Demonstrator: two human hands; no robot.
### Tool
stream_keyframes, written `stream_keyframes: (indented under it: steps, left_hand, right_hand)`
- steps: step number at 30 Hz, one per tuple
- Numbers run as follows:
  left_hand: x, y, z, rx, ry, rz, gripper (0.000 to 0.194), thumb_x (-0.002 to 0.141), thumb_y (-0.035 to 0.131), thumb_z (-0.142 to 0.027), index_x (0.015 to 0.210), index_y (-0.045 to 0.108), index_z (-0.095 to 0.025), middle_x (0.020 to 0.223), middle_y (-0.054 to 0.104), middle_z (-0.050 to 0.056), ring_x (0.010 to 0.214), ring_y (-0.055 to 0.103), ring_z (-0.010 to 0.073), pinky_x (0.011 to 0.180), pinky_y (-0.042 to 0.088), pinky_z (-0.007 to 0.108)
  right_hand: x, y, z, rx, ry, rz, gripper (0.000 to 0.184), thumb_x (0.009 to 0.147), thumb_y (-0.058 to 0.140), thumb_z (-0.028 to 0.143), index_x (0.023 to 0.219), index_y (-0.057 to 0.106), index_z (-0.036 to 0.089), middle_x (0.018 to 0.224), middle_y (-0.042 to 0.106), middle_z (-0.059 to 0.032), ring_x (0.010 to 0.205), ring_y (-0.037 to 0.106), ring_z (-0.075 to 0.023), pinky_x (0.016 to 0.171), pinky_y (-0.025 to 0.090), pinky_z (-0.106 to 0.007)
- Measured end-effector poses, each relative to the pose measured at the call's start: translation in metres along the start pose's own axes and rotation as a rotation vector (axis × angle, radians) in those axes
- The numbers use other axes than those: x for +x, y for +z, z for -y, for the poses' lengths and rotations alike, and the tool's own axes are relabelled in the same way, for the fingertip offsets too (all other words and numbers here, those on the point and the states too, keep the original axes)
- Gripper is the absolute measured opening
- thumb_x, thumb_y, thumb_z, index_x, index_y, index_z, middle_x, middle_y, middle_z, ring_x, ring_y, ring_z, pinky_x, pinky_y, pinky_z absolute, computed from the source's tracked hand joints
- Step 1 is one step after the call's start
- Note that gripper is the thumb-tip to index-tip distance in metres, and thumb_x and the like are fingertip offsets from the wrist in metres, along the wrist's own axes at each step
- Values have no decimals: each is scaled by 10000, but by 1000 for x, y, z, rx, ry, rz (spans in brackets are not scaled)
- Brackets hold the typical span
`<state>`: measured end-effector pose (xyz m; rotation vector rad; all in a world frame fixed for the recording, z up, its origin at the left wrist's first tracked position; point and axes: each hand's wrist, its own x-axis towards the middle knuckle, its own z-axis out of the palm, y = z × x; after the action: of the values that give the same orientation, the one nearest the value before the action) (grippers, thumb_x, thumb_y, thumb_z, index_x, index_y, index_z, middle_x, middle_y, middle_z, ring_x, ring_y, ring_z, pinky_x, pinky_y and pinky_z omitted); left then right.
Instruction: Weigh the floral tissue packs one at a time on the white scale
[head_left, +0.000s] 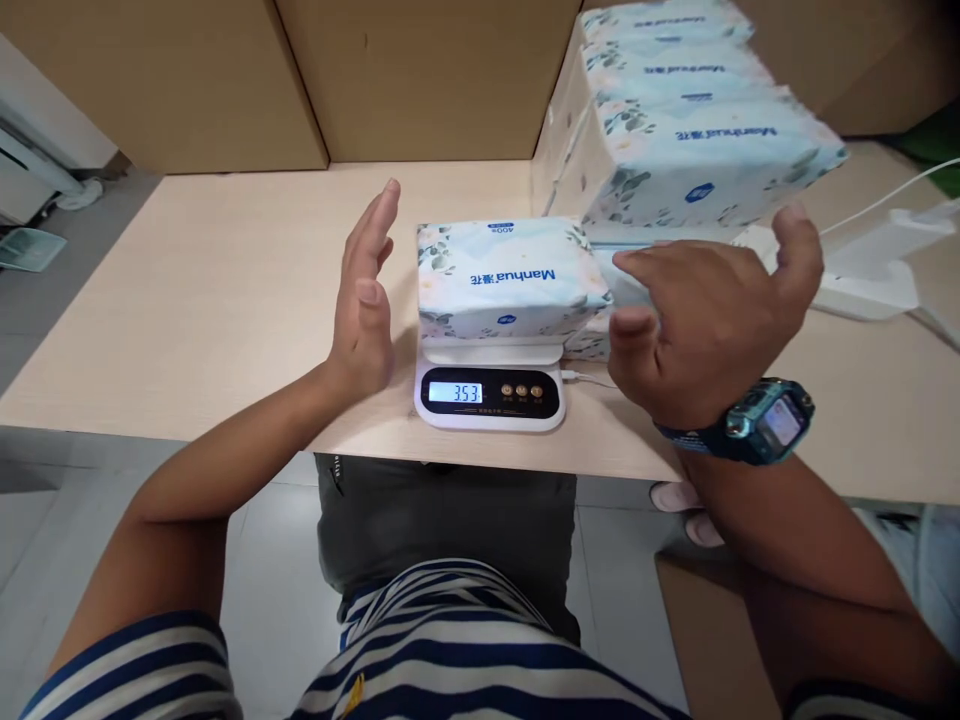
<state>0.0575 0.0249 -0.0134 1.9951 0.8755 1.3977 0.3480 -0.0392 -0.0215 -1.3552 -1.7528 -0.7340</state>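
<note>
A pack of tissues (pixel 502 275) with a pale blue floral wrapper rests on a white digital scale (pixel 491 420). The scale's lit display reads about 353; any decimal point is hard to make out. My left hand (pixel 366 300) is held upright to the left of the pack, open and apart from it. On the other side, my right hand (pixel 712 315) is open, thumb and fingers spread, with a dark watch at the wrist. It holds nothing that I can see and hovers in front of more tissue packs, partly covering one low beside the scale.
Several more tissue packs (pixel 697 150) are stacked at the back right of the wooden table (pixel 225 300). Brown cardboard boxes (pixel 427 80) stand along the far edge. A white cable (pixel 581 377) plugs into the scale. White device-like objects (pixel 870 285) lie at the right.
</note>
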Motion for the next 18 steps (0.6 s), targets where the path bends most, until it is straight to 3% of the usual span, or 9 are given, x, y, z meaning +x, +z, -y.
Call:
stream_keyframes:
  steps: [3, 6, 8, 12, 18]
  left_hand:
    - [-1, 0, -4, -9, 20, 23, 655, 1056, 181, -811, 1617, 446, -603, 1789, 408, -164, 1730, 305, 230, 1396, 315, 428]
    - [0, -2, 3, -49, 49, 12, 648, 1072, 225, -779, 1623, 475, -545, 1782, 429, -165, 1721, 316, 253, 1394, 325, 406]
    - [1, -3, 8, -78, 56, 6, 610, 1093, 255, -735, 1612, 500, -530, 1768, 452, -171, 1708, 337, 256, 1391, 336, 392]
    - [1, -4, 10, -111, 2, -3, 587, 1108, 279, -704, 1604, 520, -503, 1762, 465, -153, 1708, 341, 252, 1396, 336, 397]
    - [-1, -4, 6, -127, -48, 11, 586, 1101, 292, -718, 1580, 550, -500, 1753, 482, -127, 1698, 369, 256, 1398, 332, 417]
  right_hand:
    - [-2, -1, 2, 6, -24, -40, 727, 1104, 219, 665, 1114, 808, 239, 1091, 862, -86, 1017, 806, -313, 1256, 384, -642]
    - [-5, -1, 1, -14, -30, 26, 680, 1113, 250, 640, 1153, 796, 237, 1148, 858, -83, 1027, 804, -304, 1249, 388, -630]
    - [-7, 2, -1, -22, -60, 31, 682, 1113, 242, 633, 1138, 790, 228, 1125, 859, -82, 995, 802, -291, 1235, 392, -615]
    - [-9, 13, -5, -47, -126, -99, 720, 1100, 198, 620, 1000, 780, 208, 996, 856, -73, 853, 784, -243, 1183, 427, -579]
    - [-9, 17, -7, -75, -92, -76, 817, 1075, 108, 682, 922, 763, 217, 907, 832, -63, 769, 756, -228, 1155, 440, -592]
